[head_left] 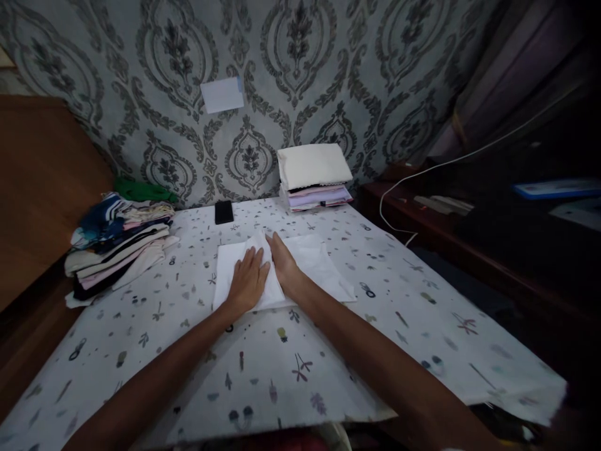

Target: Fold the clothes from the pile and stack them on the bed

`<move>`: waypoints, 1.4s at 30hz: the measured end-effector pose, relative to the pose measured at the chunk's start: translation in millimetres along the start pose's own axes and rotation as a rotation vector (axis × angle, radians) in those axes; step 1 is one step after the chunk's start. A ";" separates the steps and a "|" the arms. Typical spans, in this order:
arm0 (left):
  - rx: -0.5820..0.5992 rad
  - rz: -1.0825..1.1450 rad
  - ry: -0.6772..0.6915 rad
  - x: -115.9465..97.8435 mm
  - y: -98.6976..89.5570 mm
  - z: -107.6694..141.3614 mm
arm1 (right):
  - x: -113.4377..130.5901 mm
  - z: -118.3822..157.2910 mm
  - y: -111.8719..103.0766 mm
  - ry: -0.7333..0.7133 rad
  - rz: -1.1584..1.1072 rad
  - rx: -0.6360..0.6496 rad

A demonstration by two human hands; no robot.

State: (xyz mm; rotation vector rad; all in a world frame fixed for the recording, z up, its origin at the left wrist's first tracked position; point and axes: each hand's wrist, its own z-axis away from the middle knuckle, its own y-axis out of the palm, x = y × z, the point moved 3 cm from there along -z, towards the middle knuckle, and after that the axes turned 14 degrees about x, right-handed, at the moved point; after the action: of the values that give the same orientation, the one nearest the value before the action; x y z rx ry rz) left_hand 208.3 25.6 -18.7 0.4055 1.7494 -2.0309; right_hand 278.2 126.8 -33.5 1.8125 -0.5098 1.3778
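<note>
A white folded cloth [319, 260], perhaps a garment, lies across the middle of the table. My left hand [248, 275] rests palm down on its left part, fingers stretched out and slightly apart. My right hand [283, 260] stands on its edge against a raised fold just right of the left hand. Its fingers point away from me and look straight, though some are hidden behind the hand. The right part of the cloth lies flat beside the right hand and forearm.
A pile of folded clothes [122, 247] sits at the table's left edge. Near the wall are a black phone [224, 212] and a stack of folded cloths [314, 166]. A white cable [382, 203] hangs over dark furniture [408, 219] on the right. A patterned sheet [253, 369] covers the table.
</note>
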 end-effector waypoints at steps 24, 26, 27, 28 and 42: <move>-0.018 -0.216 -0.026 115.4 -60.4 -46.7 | 6.7 22.5 27.5 0.258 1.614 0.241; -0.054 -0.191 0.023 126.0 -74.7 -55.0 | 6.5 22.3 27.3 0.255 1.615 0.246; -0.058 -0.190 0.039 129.2 -80.6 -58.7 | 6.3 22.2 27.1 0.255 1.614 0.248; -0.058 -0.190 0.049 131.1 -85.4 -62.1 | 6.3 22.2 26.8 0.255 1.614 0.249; 0.094 0.145 0.286 120.1 -96.2 -66.4 | 11.1 25.0 26.8 0.232 1.618 0.259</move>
State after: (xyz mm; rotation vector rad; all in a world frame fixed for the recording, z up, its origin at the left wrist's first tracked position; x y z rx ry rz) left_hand 52.8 86.6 -4.8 0.8647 1.7289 -2.0347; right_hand 278.2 92.5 -16.5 1.1738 -1.9580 2.6742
